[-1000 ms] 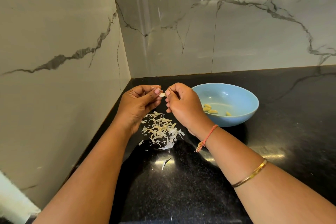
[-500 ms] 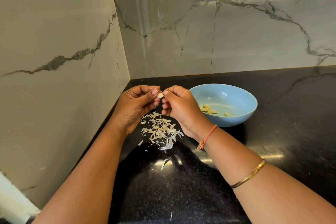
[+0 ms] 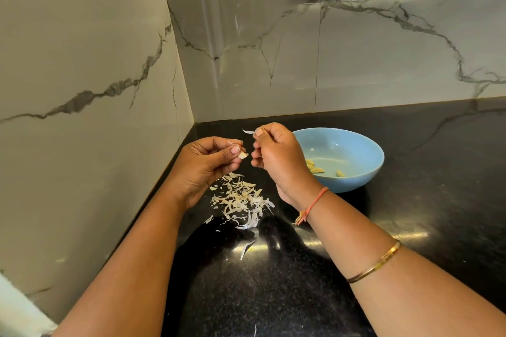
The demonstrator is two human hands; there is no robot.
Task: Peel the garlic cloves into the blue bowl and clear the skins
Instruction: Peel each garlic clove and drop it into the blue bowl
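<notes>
My left hand (image 3: 208,164) pinched the garlic clove (image 3: 243,155) while my right hand (image 3: 276,156), nearer the blue bowl (image 3: 364,150), gripped a torn skin strip (image 3: 248,131).

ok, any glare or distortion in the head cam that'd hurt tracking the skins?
Head view: bright glare patches on the black counter just below the skin pile, one beside a stray skin; wide-angle bending at the wall edges; hands and bowl sharp.

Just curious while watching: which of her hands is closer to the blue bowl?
Right. The right hand, pinching a strip of skin, overlaps the blue bowl at its left rim. The left hand, holding the garlic clove, is farther left, above the skin pile.
</notes>
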